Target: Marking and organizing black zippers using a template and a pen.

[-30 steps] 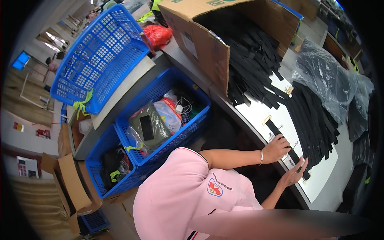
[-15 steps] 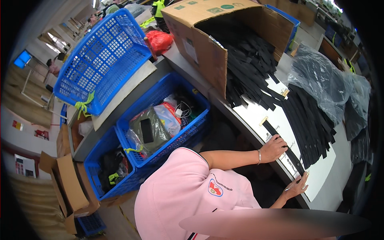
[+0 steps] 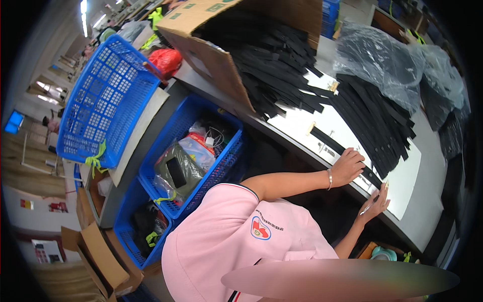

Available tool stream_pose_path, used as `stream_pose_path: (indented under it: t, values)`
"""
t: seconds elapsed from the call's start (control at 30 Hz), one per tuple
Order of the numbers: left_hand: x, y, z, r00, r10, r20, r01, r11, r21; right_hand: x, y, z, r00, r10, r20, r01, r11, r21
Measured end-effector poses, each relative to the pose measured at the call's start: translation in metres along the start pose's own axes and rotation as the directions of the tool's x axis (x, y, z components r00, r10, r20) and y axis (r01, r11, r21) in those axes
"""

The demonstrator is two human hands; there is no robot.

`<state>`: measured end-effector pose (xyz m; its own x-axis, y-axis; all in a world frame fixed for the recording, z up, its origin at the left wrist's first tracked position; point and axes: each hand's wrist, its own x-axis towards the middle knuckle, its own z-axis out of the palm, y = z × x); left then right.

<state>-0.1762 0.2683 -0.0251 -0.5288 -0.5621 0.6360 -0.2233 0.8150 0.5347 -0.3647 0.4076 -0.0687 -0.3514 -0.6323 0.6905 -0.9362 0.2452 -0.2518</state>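
A black webbing strip [image 3: 324,140] lies along the near side of a white board [image 3: 410,194], with one end by a small tan block [image 3: 311,129]. My left hand [image 3: 347,166], a bracelet at its wrist, is closed over the strip's middle, fingers bent together; the strip is partly hidden under it. By the strip's near end is my right hand [image 3: 376,204], closed on a slim pen-like tool [image 3: 369,205], its fingertips touching the strip or very close to it. Many more black strips [image 3: 370,126] are laid side by side beyond my hands.
A cardboard box [image 3: 219,60] on its side spills black strips onto the table. Clear plastic bags [image 3: 380,55] lie at the far right. Blue baskets [image 3: 234,143] stand left of me, one holding a phone [image 3: 176,172] on bagged cloth. A teal item [image 3: 383,253] sits low at right.
The view has shifted, moving the box and strips up and left in the picture. Both hands stay at much the same places on the strip. The teal item has come into sight.
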Motion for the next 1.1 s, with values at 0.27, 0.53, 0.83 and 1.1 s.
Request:
stream_pose_path:
  t: [0.27, 0.53, 0.83, 1.1]
  values:
    - [0.03, 0.013, 0.055, 0.994, 0.104, 0.024, -0.101, 0.991, -0.087, 0.0, 0.004, -0.011, 0.996, 0.068, 0.052, -0.07, 0.997, 0.037]
    - [0.035, 0.006, 0.045, 0.996, 0.045, 0.078, -0.036, 0.994, -0.108, 0.041, -0.024, -0.029, 0.981, 0.193, 0.005, -0.19, 0.958, 0.215]
    - [0.031, 0.012, 0.047, 0.99, 0.041, 0.134, -0.036, 0.999, -0.041, 0.069, -0.018, -0.009, 0.812, 0.443, 0.38, -0.572, 0.475, 0.669]
    - [0.03, 0.012, 0.046, 0.991, 0.045, 0.128, -0.047, 0.999, 0.009, 0.062, -0.016, 0.008, 0.909, 0.289, 0.3, -0.414, 0.705, 0.575]
